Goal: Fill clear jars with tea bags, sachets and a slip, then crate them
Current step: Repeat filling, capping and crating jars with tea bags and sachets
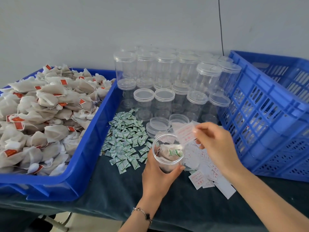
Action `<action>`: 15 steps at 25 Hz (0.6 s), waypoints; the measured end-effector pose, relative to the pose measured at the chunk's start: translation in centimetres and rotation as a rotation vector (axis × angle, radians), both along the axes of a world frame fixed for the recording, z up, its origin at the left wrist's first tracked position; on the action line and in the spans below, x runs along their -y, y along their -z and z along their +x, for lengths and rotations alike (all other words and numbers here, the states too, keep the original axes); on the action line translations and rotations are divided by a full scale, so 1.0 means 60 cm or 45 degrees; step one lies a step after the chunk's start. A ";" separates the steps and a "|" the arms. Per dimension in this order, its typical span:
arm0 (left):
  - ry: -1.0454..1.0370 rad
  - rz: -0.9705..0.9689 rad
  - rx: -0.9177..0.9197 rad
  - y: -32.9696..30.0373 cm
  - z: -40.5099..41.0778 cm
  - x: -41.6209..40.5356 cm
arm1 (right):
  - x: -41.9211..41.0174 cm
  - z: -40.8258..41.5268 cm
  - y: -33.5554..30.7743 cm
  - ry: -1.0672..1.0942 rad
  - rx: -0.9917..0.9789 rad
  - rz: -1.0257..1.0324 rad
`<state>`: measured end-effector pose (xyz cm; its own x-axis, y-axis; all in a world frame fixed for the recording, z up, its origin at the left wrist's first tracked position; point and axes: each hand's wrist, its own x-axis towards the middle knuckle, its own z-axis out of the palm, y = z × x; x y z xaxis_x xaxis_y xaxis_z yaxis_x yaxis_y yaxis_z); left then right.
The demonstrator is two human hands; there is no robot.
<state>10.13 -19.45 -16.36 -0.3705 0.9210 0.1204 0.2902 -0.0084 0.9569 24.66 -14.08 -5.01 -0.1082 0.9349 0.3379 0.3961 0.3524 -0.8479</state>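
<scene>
My left hand (158, 174) grips an open clear jar (168, 151) from below, just above the table. Inside the jar lie tea bags and a green-printed sachet. My right hand (215, 144) pinches a white slip with red print (184, 132) just above the jar's right rim. A pile of loose sachets (125, 139) lies left of the jar. More slips (209, 174) are scattered under and right of the jar. Tea bags (41, 114) with red tags fill the blue tray on the left.
The blue tray (87, 148) takes up the left side. Several lidded empty jars (167, 77) stand stacked at the back, with loose lids (158, 124) in front. A large blue crate (267, 114) stands at the right. Dark cloth (117, 198) covers the table.
</scene>
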 end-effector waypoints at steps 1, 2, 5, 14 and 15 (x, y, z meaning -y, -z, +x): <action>0.003 0.002 0.000 0.001 -0.001 0.000 | 0.006 -0.013 -0.005 -0.072 0.146 0.016; 0.006 0.004 -0.001 0.001 -0.001 0.000 | 0.011 -0.026 -0.005 -0.111 0.309 0.050; 0.009 0.005 -0.005 -0.003 -0.001 0.002 | 0.019 -0.042 -0.002 -0.107 0.606 0.161; 0.106 0.154 -0.079 -0.032 -0.006 0.009 | 0.033 0.000 -0.019 -0.199 0.603 0.184; 0.132 0.206 -0.083 -0.048 -0.002 0.005 | 0.035 0.008 -0.031 -0.187 0.595 0.236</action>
<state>10.01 -19.73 -13.46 -0.2615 0.9205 0.2902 0.3407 -0.1933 0.9201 25.17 -16.16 -3.18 -0.4127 0.8275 0.3807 0.6526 0.5602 -0.5102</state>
